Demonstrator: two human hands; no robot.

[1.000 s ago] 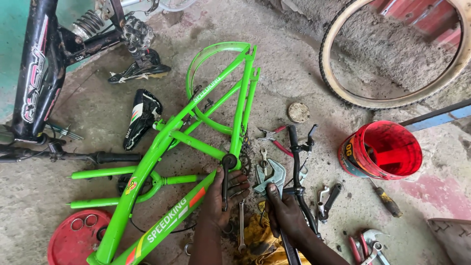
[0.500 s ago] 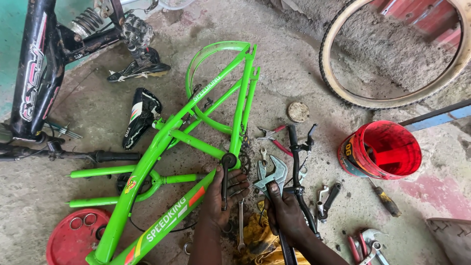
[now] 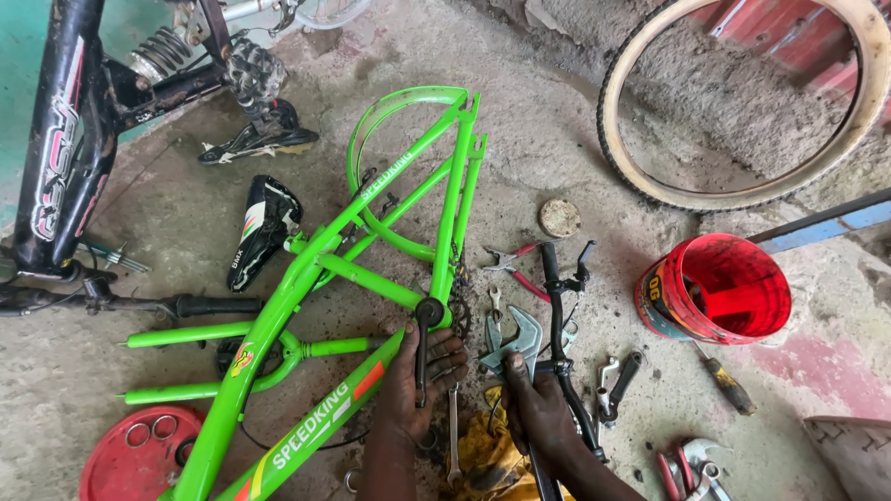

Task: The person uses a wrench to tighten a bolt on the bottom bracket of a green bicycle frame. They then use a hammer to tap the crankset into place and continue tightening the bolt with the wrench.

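At lower centre of the frame, the left hand (image 3: pixel 418 385) gripped the black crank arm (image 3: pixel 422 357) of the green bicycle frame (image 3: pixel 306 278) lying flat on the floor. The right hand (image 3: pixel 536 413) clasped an adjustable wrench (image 3: pixel 515 339) just beside it, jaw angled toward the crank, near a red bucket (image 3: pixel 715 289).

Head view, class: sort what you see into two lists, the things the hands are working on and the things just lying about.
In hand:
left hand on the black crank arm
green bicycle frame
right hand at the large wrench

Lying about:
red bucket
loose tyre
black saddle
red lid
pliers
screwdriver
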